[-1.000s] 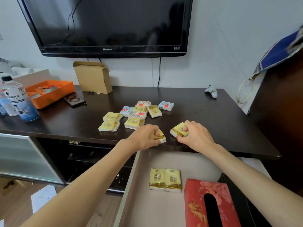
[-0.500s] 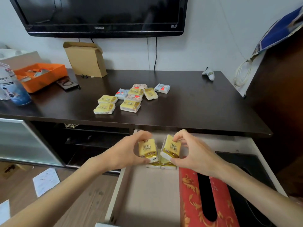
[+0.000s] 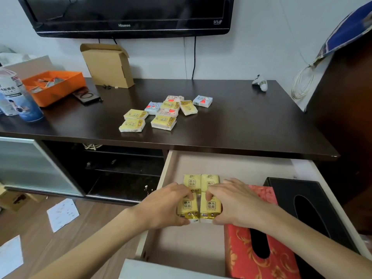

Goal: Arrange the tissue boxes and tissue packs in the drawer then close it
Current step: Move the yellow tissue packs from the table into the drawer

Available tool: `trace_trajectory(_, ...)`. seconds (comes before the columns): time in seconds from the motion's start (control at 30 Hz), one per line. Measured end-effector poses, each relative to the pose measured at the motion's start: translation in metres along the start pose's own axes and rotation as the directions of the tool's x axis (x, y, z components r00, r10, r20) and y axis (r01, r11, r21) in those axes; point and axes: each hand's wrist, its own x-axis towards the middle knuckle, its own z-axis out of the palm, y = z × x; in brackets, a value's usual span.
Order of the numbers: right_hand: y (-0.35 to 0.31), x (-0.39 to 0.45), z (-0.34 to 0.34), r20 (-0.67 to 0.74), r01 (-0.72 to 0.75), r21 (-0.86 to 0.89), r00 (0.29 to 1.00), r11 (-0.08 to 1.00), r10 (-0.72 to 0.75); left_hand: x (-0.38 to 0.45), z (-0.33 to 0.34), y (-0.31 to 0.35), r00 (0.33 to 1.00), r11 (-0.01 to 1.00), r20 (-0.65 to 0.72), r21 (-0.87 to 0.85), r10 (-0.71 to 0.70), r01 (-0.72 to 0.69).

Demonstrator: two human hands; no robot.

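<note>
The drawer (image 3: 167, 170) stands pulled out below the dark table top. Two yellow tissue packs (image 3: 200, 182) lie side by side on its floor. Just in front of them, my left hand (image 3: 165, 206) grips another yellow pack (image 3: 187, 206) and my right hand (image 3: 235, 204) grips a second one (image 3: 210, 207), both low in the drawer and pressed together. A red tissue box (image 3: 241, 250) and a black tissue box (image 3: 314, 208) lie at the drawer's right. Several yellow, blue and pink tissue packs (image 3: 163, 121) are scattered on the table (image 3: 251, 125).
An orange tray (image 3: 60, 87), a bottle (image 3: 18, 97), a dark phone-like item (image 3: 86, 95) and a cardboard box (image 3: 108, 65) stand at the table's left and back. A small white figure (image 3: 260, 83) sits back right. A TV (image 3: 128, 15) hangs above. Papers (image 3: 62, 214) lie on the floor.
Both hands picked a yellow pack each from the table's front edge, carried them down, and now hold them low in the drawer just in front of the two packs lying there.
</note>
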Motion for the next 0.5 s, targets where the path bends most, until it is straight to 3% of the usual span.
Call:
trace_trajectory(0.4, -0.01, 0.003, 0.008, 0.062, -0.03, -0.038, 0.998, 0.999, 0.032, 0.002, 0.015, 0.006, 0.994, 0.981, 0.06, 0.163, 0.095, -0.104)
trace_trajectory(0.5, -0.005, 0.004, 0.006, -0.024, -0.024, 0.036, 0.999, 0.999, 0.025, 0.002, 0.01, 0.006, 0.993, 0.989, 0.04, 0.099, 0.107, -0.111)
